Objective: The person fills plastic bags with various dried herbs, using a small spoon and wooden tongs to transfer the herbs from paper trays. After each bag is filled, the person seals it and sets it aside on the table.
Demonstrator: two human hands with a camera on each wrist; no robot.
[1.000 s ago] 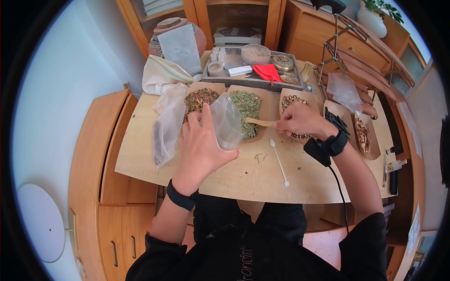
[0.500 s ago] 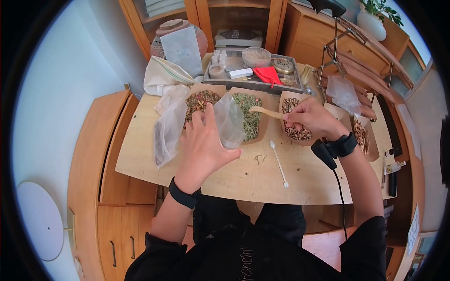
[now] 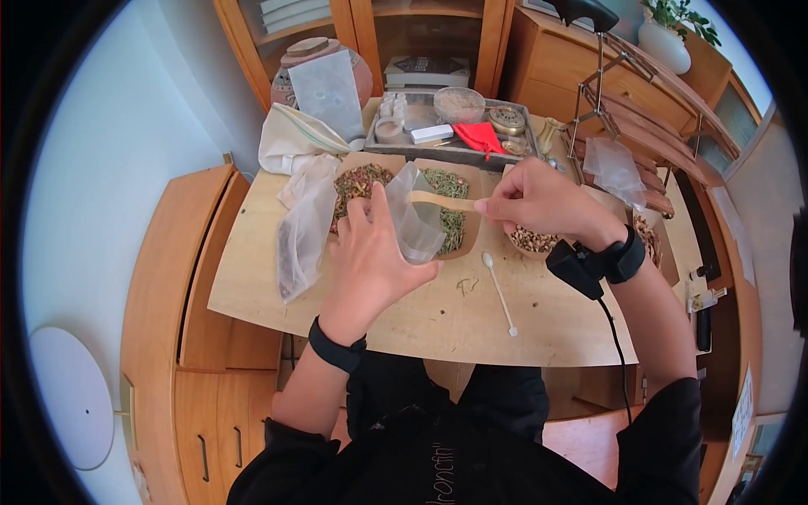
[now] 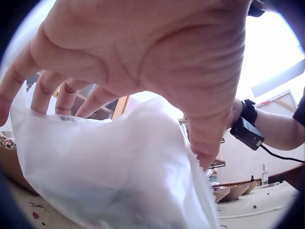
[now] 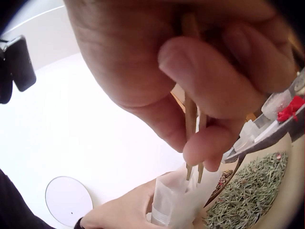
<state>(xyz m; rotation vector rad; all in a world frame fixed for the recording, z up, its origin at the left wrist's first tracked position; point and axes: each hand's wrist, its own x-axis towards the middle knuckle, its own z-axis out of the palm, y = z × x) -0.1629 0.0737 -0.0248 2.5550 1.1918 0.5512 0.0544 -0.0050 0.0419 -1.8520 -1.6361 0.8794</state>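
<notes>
My left hand (image 3: 370,265) holds a translucent plastic bag (image 3: 417,219), its mouth spread wide between the fingers and the thumb. In the left wrist view the zip edge runs along the fingertips, and something greenish shows dimly at the bag's bottom. My right hand (image 3: 547,202) pinches pale wooden tweezers (image 3: 442,201), whose tips hang over the bag's mouth. The two prongs point downward in the right wrist view. Chopped green dried herb (image 3: 453,231) fills a paper tray behind the bag. Small brown-and-white dried pieces (image 3: 537,241) lie in another tray under my right hand.
A second translucent bag (image 3: 303,240) lies left of my left hand, by a tray of mixed dried flowers (image 3: 360,185). A small white spoon (image 3: 498,290) rests near the front. Behind stands a grey tray (image 3: 379,150) with a red pouch (image 3: 480,137). Wooden slatted rack (image 3: 648,143) at right.
My right hand lifted the tweezers from the green herb tray, drew back right, then swung left to the bag's mouth. My left hand has stayed nearly in place with the bag.
</notes>
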